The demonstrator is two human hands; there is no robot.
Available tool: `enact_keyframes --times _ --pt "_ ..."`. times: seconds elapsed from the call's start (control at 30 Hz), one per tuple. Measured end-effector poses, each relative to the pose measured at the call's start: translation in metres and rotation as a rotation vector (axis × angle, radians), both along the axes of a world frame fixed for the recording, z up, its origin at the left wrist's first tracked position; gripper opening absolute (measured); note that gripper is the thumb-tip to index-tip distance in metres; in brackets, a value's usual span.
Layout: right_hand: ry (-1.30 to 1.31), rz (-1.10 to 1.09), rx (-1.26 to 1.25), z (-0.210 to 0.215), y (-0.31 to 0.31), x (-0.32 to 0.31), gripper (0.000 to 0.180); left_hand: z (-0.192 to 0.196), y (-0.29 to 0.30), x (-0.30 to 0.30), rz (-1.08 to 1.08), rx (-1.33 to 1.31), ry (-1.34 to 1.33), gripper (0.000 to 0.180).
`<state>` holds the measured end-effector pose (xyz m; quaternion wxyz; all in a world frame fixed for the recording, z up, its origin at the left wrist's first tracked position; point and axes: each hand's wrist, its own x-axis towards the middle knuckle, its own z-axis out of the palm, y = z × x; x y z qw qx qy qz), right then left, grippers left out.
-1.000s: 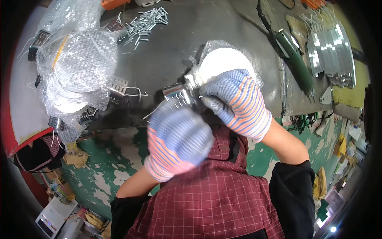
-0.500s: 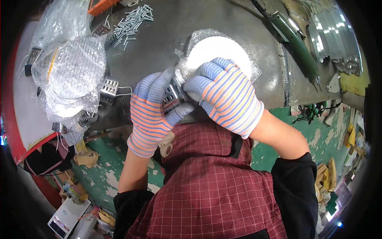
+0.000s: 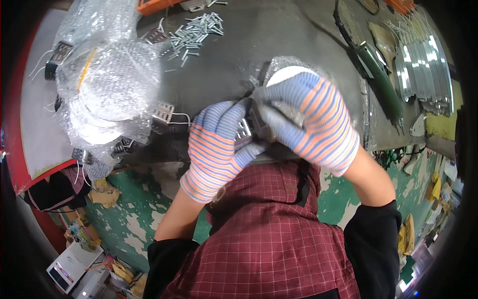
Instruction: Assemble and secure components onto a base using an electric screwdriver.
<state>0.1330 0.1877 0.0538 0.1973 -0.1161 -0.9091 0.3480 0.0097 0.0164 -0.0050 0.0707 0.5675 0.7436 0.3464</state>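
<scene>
My left hand (image 3: 214, 144), in a blue and orange striped knit glove, is closed around a small metal box with slots (image 3: 243, 130). The box has a dark frame on its right side, just above the table's near edge. My right hand (image 3: 318, 117), gloved alike, is at that dark side with thumb and forefinger spread apart. Motion smears its fingertips, so I cannot tell whether they grip the box. Behind and partly under the right hand lies a white round disc (image 3: 289, 74) on bubble wrap.
Bubble-wrapped white discs (image 3: 112, 84) fill the left. Slotted boxes with white wires (image 3: 163, 112) lie around them. Loose screws (image 3: 196, 35) are piled at the back, near an orange case (image 3: 157, 5). At right lie a green power tool (image 3: 382, 84), a brush (image 3: 383, 44) and stacked shiny strips (image 3: 427, 74).
The view has shifted, so the table's things appear farther right. My right thumb and fingers have spread apart at the box's right side. My left hand keeps its hold on the slotted box.
</scene>
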Motion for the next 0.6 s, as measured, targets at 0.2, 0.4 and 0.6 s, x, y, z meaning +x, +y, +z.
enact_keyframes --times 0.2,0.4,0.6 --pt "-0.314 0.056 0.317 -0.002 0.013 -0.115 0.018 -0.001 0.001 -0.003 -0.011 0.013 0.053 0.073" --pt "-0.588 0.097 0.582 -0.022 0.017 -0.16 0.019 0.005 0.006 -0.004 -0.056 0.061 0.069 0.074" --pt "-0.225 0.166 0.097 -0.009 0.04 -0.096 0.024 0.001 0.003 -0.008 -0.043 0.051 0.041 0.072"
